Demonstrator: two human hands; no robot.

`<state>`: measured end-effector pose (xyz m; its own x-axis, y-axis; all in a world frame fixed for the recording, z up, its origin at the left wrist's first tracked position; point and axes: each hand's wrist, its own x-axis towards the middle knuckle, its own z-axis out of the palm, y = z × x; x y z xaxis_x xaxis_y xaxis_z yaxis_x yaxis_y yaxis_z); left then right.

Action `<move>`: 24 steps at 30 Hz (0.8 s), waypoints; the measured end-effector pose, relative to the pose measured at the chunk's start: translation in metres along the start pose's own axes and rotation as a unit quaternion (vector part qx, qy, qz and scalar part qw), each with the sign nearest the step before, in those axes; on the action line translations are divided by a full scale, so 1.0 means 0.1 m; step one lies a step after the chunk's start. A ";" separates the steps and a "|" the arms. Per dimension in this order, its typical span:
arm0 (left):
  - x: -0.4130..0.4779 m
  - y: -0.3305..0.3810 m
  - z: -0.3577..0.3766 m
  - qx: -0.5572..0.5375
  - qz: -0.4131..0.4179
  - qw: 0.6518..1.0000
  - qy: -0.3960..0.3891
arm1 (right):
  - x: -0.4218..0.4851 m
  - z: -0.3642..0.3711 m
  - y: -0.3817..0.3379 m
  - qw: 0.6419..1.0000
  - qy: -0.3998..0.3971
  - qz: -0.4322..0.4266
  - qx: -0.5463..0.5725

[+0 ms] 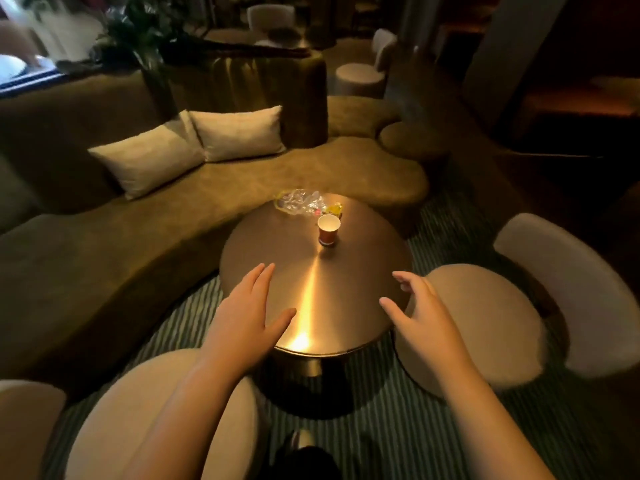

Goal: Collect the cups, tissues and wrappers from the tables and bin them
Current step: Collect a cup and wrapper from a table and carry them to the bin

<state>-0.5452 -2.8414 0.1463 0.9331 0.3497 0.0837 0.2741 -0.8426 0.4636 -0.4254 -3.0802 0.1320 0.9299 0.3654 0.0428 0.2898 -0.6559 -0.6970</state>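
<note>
A round bronze table (270,244) stands in front of me. On its far half stands an upright red paper cup (328,230), white inside. Behind the cup lies a crumpled clear plastic wrapper (299,201), and a small yellow wrapper (334,209) lies beside it. My left hand (247,313) hovers over the table's near left edge, flat, fingers apart and empty. My right hand (420,306) hovers at the near right edge, fingers spread and curled, empty. Both hands are well short of the cup.
A curved olive sofa (138,237) with two pale cushions (194,147) wraps the left and far side. Pale round chairs stand at the right (485,327) and near left (145,417). Striped green carpet (398,427) lies underfoot. More seating and a table stand in the dark background.
</note>
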 end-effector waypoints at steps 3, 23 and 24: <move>0.36 -0.09 0.12 -0.006 -0.037 0.999 0.018 | 0.53 0.19 0.06 0.998 -0.054 -0.026 -0.014; 3.16 -0.31 1.71 -0.064 -0.076 0.995 -0.019 | 3.78 0.76 0.92 0.985 -0.140 -0.034 -0.098; 3.24 -0.31 1.80 -0.061 -0.087 0.994 -0.016 | 3.94 0.84 0.98 0.982 -0.149 -0.036 -0.109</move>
<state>-0.2093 -2.7754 0.0007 0.8817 0.4706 -0.0333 0.4030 -0.7147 0.5717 -0.0495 -2.9448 0.0204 0.8068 0.5722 -0.1469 0.4247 -0.7346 -0.5291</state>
